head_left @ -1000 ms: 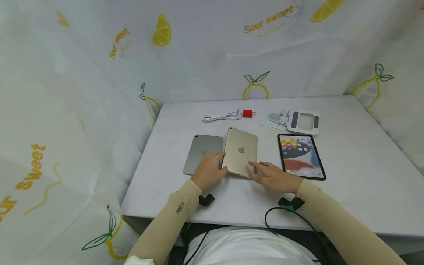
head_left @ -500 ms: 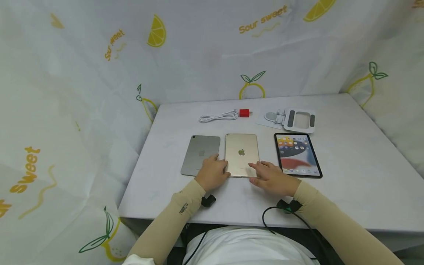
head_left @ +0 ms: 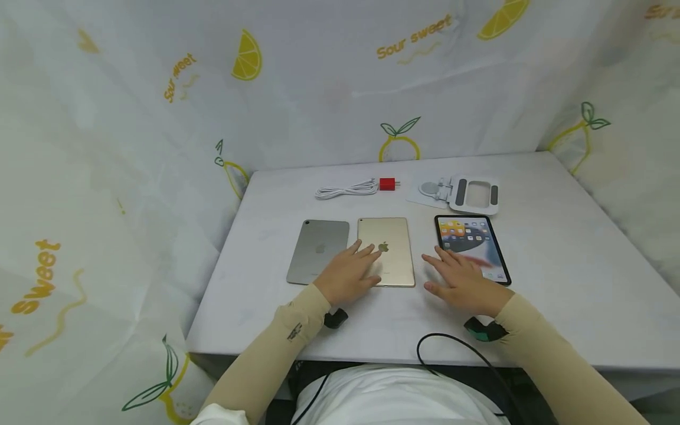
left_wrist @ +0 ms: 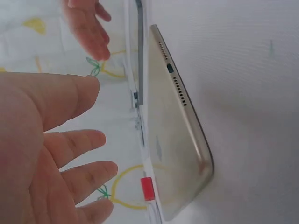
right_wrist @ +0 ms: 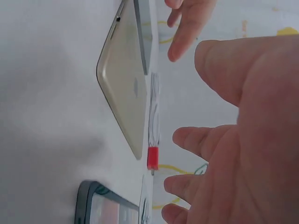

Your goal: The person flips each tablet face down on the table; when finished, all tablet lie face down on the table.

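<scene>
A gold tablet (head_left: pixel 393 236) lies back up on the table, between a grey tablet (head_left: pixel 313 242) on its left and a black-framed tablet (head_left: pixel 496 265) with a lit screen on its right. My left hand (head_left: pixel 347 274) hovers over the neighbouring edges of the grey and gold tablets, fingers spread. Over the lower left part of the lit tablet is my right hand (head_left: pixel 462 283), its fingers spread too. In both wrist views the hands hold nothing and stand apart from the gold tablet (left_wrist: pixel 173 140), whose port edge faces the left wrist camera.
Behind the tablets lie a coiled white cable (head_left: pixel 347 189) and a red charger plug (head_left: pixel 387 184). A white folding stand (head_left: pixel 459 193) is at the back right. A black cord (head_left: pixel 451 335) loops near the front edge of the white table (head_left: pixel 563 254).
The gold tablet, tilted and gripped at first, now lies flat beside the grey one. Both hands have let go and lifted; the right hand has moved right, towards the lit tablet.
</scene>
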`<act>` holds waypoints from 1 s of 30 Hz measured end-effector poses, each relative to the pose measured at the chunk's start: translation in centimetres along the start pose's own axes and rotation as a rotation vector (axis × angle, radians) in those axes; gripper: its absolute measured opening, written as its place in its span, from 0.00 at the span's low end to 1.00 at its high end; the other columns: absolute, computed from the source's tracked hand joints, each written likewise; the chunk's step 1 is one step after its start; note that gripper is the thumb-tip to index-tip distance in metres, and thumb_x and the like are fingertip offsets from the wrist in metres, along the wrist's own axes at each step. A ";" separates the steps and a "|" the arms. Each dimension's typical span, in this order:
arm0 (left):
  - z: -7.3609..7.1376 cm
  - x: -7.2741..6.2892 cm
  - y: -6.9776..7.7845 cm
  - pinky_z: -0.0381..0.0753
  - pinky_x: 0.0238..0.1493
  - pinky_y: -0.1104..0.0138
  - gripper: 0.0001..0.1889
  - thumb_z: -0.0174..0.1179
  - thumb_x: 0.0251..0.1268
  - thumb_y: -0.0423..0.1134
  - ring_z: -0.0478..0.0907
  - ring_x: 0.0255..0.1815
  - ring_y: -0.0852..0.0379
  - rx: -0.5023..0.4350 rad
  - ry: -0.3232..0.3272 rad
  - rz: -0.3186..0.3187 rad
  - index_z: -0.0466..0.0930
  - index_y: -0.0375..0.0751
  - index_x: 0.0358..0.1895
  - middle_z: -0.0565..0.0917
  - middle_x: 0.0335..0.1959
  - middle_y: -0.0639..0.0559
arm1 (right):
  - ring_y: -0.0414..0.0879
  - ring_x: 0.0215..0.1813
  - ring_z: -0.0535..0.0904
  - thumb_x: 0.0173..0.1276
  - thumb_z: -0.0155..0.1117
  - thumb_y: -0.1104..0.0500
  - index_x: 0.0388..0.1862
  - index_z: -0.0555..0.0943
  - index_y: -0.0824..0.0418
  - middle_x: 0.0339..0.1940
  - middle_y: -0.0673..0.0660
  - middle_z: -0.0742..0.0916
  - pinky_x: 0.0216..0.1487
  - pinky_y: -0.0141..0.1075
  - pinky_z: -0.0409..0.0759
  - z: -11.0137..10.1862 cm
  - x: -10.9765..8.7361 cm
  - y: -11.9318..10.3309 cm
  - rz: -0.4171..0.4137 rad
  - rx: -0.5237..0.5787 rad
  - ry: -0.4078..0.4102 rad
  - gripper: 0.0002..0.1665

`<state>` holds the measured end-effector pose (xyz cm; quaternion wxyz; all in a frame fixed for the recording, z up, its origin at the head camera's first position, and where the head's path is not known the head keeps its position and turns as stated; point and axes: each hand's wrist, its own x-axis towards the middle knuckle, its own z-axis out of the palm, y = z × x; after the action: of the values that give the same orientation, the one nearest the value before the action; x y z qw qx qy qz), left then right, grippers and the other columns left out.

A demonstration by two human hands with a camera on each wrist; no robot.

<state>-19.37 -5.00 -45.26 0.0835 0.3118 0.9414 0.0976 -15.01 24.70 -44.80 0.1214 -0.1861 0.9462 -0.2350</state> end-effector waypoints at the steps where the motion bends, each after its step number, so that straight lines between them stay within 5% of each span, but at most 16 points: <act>1: 0.0 0.2 0.2 0.52 0.84 0.52 0.33 0.54 0.84 0.57 0.47 0.87 0.42 -0.006 0.001 0.013 0.64 0.51 0.84 0.61 0.85 0.50 | 0.79 0.82 0.46 0.82 0.62 0.42 0.85 0.64 0.62 0.85 0.75 0.56 0.72 0.80 0.40 -0.2 -0.4 0.5 0.012 0.010 0.007 0.43; 8: -1.0 1.7 1.9 0.50 0.84 0.50 0.33 0.52 0.86 0.57 0.45 0.87 0.41 0.001 0.014 0.114 0.63 0.51 0.85 0.60 0.86 0.49 | 0.84 0.79 0.46 0.83 0.60 0.42 0.82 0.64 0.65 0.84 0.79 0.55 0.67 0.83 0.45 -1.8 -3.7 4.2 0.094 0.029 0.070 0.41; 17: -1.8 3.8 4.3 0.50 0.84 0.52 0.29 0.51 0.87 0.55 0.47 0.87 0.43 0.041 -0.028 0.147 0.64 0.59 0.85 0.58 0.86 0.52 | 0.87 0.77 0.43 0.86 0.53 0.40 0.84 0.57 0.69 0.80 0.87 0.53 0.64 0.85 0.45 -3.0 -6.0 7.2 0.215 0.107 0.114 0.44; 23: -1.1 5.4 6.6 0.54 0.83 0.49 0.30 0.52 0.86 0.57 0.51 0.87 0.43 0.092 -0.095 0.156 0.65 0.57 0.84 0.62 0.85 0.52 | 0.87 0.76 0.44 0.86 0.52 0.40 0.84 0.56 0.72 0.78 0.87 0.57 0.63 0.86 0.47 -2.4 -6.2 8.2 0.269 0.183 0.134 0.45; 30: 0.9 6.9 9.8 0.56 0.82 0.59 0.30 0.51 0.85 0.59 0.58 0.84 0.46 0.190 -0.199 0.203 0.70 0.53 0.82 0.68 0.82 0.54 | 0.86 0.77 0.45 0.85 0.53 0.38 0.85 0.54 0.71 0.79 0.84 0.60 0.64 0.86 0.51 -1.1 -6.8 8.4 0.349 0.232 0.139 0.48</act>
<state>-19.03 6.94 -44.46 0.1363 0.4200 0.8971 -0.0151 -11.67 34.80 -47.00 0.1152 0.0125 0.9369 -0.3298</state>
